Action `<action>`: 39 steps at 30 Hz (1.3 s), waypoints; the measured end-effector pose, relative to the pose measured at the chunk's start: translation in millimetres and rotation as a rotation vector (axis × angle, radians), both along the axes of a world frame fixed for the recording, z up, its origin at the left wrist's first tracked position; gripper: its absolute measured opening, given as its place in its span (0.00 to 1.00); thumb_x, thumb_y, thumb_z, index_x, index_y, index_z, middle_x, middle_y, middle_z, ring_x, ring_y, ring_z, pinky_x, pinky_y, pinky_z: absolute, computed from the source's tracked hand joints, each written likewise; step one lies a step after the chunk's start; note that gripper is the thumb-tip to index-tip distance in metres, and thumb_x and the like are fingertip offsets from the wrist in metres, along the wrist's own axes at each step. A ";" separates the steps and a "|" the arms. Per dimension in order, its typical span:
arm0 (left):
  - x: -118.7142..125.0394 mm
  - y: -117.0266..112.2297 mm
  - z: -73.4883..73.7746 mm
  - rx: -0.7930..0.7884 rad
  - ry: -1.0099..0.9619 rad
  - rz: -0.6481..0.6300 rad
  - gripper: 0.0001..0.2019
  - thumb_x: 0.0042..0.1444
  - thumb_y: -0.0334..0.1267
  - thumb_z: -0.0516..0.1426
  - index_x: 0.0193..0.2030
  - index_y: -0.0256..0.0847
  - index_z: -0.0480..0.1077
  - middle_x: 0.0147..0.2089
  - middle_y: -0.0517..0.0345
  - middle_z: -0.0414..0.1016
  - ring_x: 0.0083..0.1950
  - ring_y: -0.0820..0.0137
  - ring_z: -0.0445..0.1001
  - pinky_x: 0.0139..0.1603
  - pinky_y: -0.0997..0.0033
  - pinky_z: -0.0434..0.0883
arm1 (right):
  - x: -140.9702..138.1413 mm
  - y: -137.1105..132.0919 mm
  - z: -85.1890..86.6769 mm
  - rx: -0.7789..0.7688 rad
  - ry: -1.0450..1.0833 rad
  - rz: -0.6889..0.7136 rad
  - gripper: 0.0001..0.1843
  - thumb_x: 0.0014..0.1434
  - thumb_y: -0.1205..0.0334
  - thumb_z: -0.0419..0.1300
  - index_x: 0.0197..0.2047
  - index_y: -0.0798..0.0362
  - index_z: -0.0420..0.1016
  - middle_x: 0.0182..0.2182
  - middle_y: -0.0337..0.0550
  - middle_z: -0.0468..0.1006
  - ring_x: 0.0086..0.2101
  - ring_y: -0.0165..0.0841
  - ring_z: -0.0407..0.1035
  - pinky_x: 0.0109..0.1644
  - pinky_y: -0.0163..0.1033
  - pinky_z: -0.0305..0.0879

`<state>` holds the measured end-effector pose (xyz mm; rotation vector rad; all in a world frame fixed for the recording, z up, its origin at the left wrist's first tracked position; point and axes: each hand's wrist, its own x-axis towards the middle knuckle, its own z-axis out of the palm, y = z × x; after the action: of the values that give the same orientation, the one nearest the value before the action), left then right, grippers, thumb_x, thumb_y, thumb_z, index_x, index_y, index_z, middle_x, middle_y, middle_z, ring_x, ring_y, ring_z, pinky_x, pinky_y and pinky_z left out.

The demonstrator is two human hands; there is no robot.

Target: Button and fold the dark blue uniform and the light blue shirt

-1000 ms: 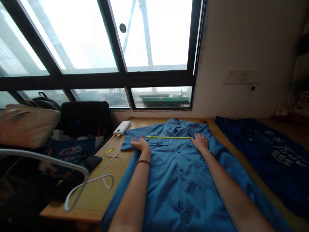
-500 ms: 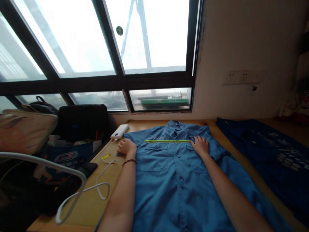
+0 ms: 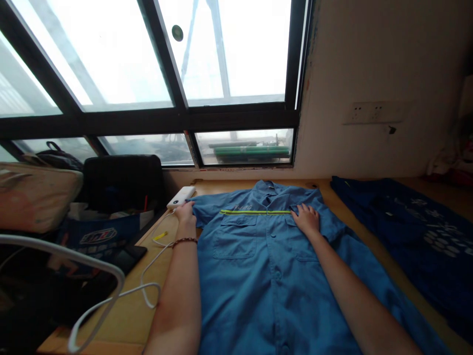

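Note:
A blue button-up work shirt point(image 3: 244, 276) with a yellow-green stripe across its chest lies front side up on the wooden table point(image 3: 121, 315), collar toward the window. At the end of the sleeve on the left, my left hand point(image 3: 185, 213) is closed on the sleeve's edge, close beside a white power bank point(image 3: 181, 196). My right hand point(image 3: 307, 218) rests flat on the chest near the other shoulder, fingers spread over the cloth by the stripe's end.
A white cable point(image 3: 146, 286) loops along the table's left side. Bags point(image 3: 40, 197) and a black chair back point(image 3: 123, 182) stand left of the table. Dark blue printed clothing point(image 3: 406, 231) lies at the right. A window frame point(image 3: 236, 118) rises behind, with wall sockets point(image 3: 377, 112) to its right.
My left hand has moved left and slightly away from me, drawing the sleeve outward toward the power bank. My right hand stays on the shirt's chest. The view has shifted slightly.

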<state>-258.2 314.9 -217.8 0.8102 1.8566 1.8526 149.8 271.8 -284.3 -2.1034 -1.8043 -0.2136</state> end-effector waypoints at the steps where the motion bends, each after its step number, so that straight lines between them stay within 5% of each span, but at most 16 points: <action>1: 7.1 1.1 6.9 0.039 -0.005 -0.026 0.17 0.41 0.29 0.56 0.41 0.32 0.66 0.28 0.57 0.70 0.30 0.71 0.71 0.33 0.69 0.71 | 0.0 0.3 -0.2 0.002 -0.002 -0.003 0.23 0.57 0.49 0.46 0.50 0.53 0.66 0.51 0.50 0.64 0.50 0.43 0.53 0.50 0.46 0.47; 7: 52.0 -9.2 52.5 0.115 0.171 -0.677 0.24 0.44 0.53 0.56 0.41 0.35 0.70 0.36 0.47 0.75 0.36 0.64 0.74 0.34 0.68 0.69 | 0.3 1.6 -2.6 0.015 -0.011 0.000 0.23 0.57 0.48 0.47 0.50 0.52 0.67 0.51 0.49 0.65 0.50 0.42 0.54 0.50 0.46 0.48; 10: 61.8 -7.3 55.3 0.132 0.362 -0.591 0.24 0.50 0.54 0.50 0.38 0.32 0.71 0.33 0.45 0.76 0.36 0.63 0.74 0.36 0.67 0.69 | 0.0 1.5 -4.1 0.026 -0.013 0.002 0.23 0.57 0.48 0.46 0.49 0.52 0.67 0.51 0.49 0.65 0.50 0.43 0.54 0.50 0.45 0.47; 16: 87.1 2.7 9.8 -0.157 1.001 -0.581 0.18 0.55 0.43 0.49 0.47 0.36 0.68 0.48 0.46 0.71 0.50 0.63 0.67 0.51 0.65 0.62 | -0.4 1.5 -2.8 -0.002 -0.020 -0.005 0.24 0.57 0.48 0.46 0.50 0.52 0.66 0.52 0.50 0.64 0.50 0.42 0.54 0.51 0.45 0.47; 22: 118.6 -6.7 -51.8 -0.452 1.295 -0.600 0.24 0.57 0.52 0.41 0.58 0.48 0.56 0.63 0.55 0.51 0.63 0.57 0.48 0.58 0.48 0.47 | -5.6 -3.5 -2.3 -0.025 -0.038 -0.012 0.24 0.58 0.49 0.45 0.53 0.51 0.64 0.54 0.50 0.61 0.52 0.44 0.52 0.52 0.47 0.46; 26: 116.5 0.5 -64.0 -0.486 1.281 -0.608 0.26 0.56 0.56 0.39 0.59 0.51 0.54 0.64 0.55 0.49 0.63 0.56 0.46 0.58 0.47 0.45 | -9.5 1.2 8.3 -0.089 0.070 -0.018 0.23 0.56 0.50 0.48 0.51 0.51 0.67 0.54 0.51 0.62 0.52 0.46 0.53 0.52 0.50 0.48; 29: 109.5 11.7 -61.2 -0.460 1.195 -0.641 0.26 0.53 0.56 0.44 0.57 0.50 0.57 0.62 0.53 0.52 0.62 0.56 0.49 0.57 0.47 0.47 | 9.0 22.4 31.8 -0.214 0.257 0.028 0.21 0.52 0.46 0.53 0.38 0.53 0.75 0.41 0.52 0.73 0.45 0.45 0.64 0.47 0.47 0.57; 33: 83.9 30.0 -46.2 -0.346 0.974 -0.368 0.24 0.48 0.45 0.55 0.52 0.37 0.62 0.55 0.41 0.62 0.57 0.58 0.59 0.54 0.58 0.57 | 64.8 59.8 61.7 -0.158 0.373 -0.039 0.17 0.54 0.53 0.53 0.39 0.55 0.74 0.37 0.52 0.75 0.41 0.39 0.68 0.42 0.40 0.62; 36: 60.1 45.0 -32.3 -0.496 0.695 -0.248 0.19 0.36 0.41 0.62 0.35 0.32 0.68 0.40 0.36 0.71 0.48 0.49 0.66 0.46 0.54 0.62 | 101.5 78.6 62.0 -0.170 0.483 -0.132 0.17 0.44 0.59 0.62 0.37 0.62 0.73 0.31 0.55 0.75 0.35 0.40 0.70 0.34 0.40 0.66; 39: 49.4 59.8 -24.4 -0.524 0.547 -0.378 0.16 0.23 0.37 0.65 0.20 0.35 0.65 0.25 0.45 0.71 0.38 0.48 0.70 0.37 0.54 0.65 | 116.6 91.2 46.2 -0.230 0.625 -0.147 0.14 0.35 0.63 0.67 0.27 0.61 0.74 0.19 0.47 0.74 0.24 0.37 0.70 0.24 0.38 0.66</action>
<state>-208.8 374.7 -242.2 1.4295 2.1594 0.9000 266.4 362.9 -238.1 -2.1257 -1.3467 0.5806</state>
